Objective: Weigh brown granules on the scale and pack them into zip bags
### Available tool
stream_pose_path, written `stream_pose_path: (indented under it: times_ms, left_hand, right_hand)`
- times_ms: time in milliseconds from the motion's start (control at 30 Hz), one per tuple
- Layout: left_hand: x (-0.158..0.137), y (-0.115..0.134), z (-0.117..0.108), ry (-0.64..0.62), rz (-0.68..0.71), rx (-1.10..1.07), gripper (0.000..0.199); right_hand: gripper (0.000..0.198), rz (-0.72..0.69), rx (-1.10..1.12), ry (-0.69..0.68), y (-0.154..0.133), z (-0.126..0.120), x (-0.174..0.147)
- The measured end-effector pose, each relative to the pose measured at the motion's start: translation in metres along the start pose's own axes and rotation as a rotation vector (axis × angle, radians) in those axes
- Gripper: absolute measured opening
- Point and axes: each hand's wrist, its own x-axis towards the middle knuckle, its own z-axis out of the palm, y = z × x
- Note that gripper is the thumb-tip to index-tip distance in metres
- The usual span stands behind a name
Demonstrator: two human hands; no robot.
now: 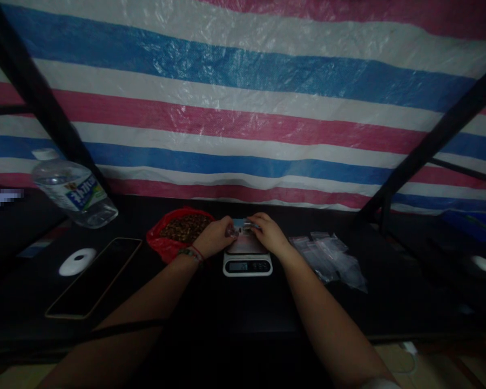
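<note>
Both hands meet over the top of a white digital kitchen scale (248,266), whose display faces me with small, blurred digits. My left hand (215,236) is closed, its fingertips pinching crinkled clear plastic, which looks like a small plastic bag (232,231). From the other side my right hand (269,233) is also closed, with thumb and fingers pinched on the shiny right edge of the plastic. Beside my left hand lies an open red plastic bag (157,246) full of small brown grains or seeds (186,228). The dim light hides what the clear bag contains.
Several flat clear zip bags (332,259) lie right of my right forearm. To the left are a smartphone (95,278), a white oval case (78,262) and a large clear bottle (75,189). A white spoon (485,265) is far right. Striped sheeting (243,124) hangs behind, between black bars.
</note>
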Motion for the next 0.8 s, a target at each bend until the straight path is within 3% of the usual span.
stream_pose_path:
  times_ms: [200, 567, 800]
  left_hand:
    - [0.004, -0.002, 0.003, 0.02, -0.037, 0.016, 0.014]
    - [0.006, -0.012, 0.011, 0.081, -0.015, -0.102, 0.013]
    - [0.004, -0.009, 0.011, 0.108, 0.041, -0.332, 0.019]
  right_hand:
    - [0.04, -0.087, 0.013, -0.094, -0.008, 0.001, 0.004]
    - [0.042, -0.063, 0.051, -0.093, -0.014, 0.002, -0.001]
    - [0.028, -0.035, 0.058, -0.066, -0.024, 0.0, -0.002]
